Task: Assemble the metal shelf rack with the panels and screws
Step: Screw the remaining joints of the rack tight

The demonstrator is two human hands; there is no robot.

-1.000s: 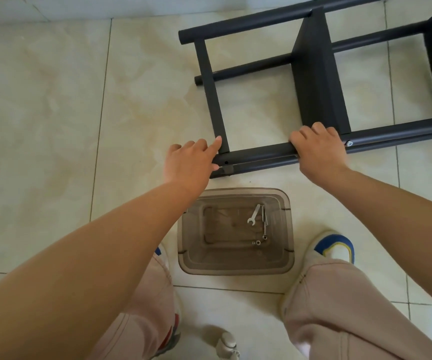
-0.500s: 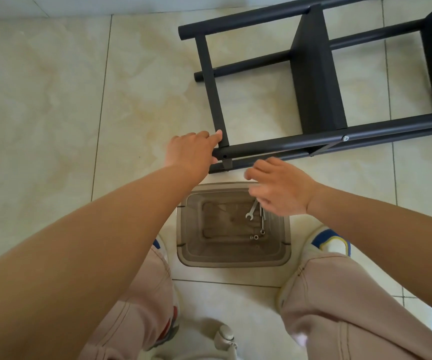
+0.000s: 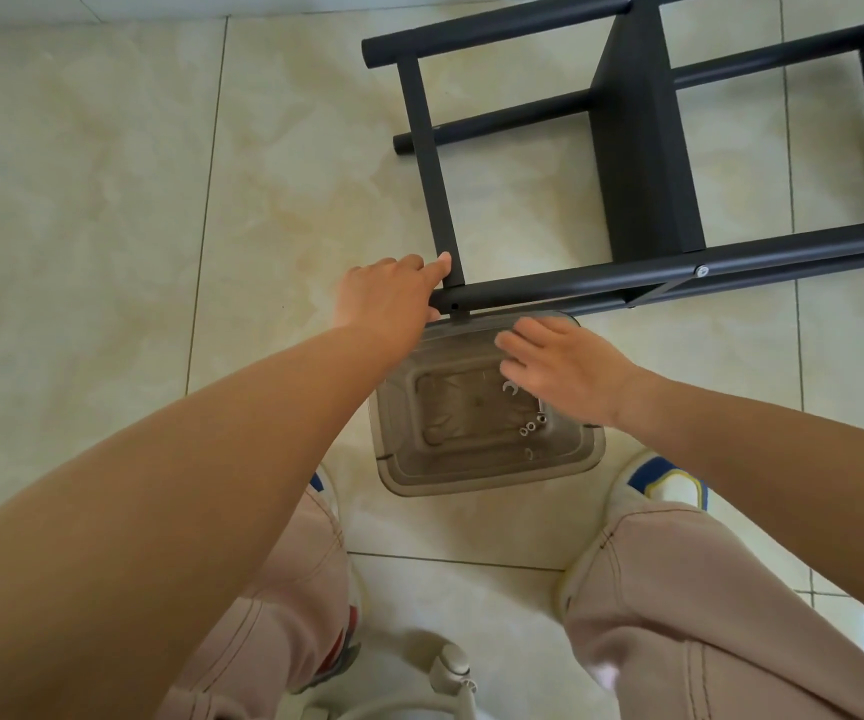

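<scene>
Head view, left hand (image 3: 386, 296) gripping rack (image 3: 549, 291) end, right hand (image 3: 567, 374) spread empty over bin (image 3: 487, 475)

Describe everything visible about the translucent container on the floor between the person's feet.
The plastic container is a smoky, brownish translucent bin, rectangular with rounded corners and a raised rim. It sits upright and open on the tiled floor, just in front of the black metal rack frame, whose near tube overlaps its far edge in view. Inside lie a small silver wrench, partly hidden, and a few nuts. The right hand reaches over its right side, fingers extended; contact cannot be told.
</scene>
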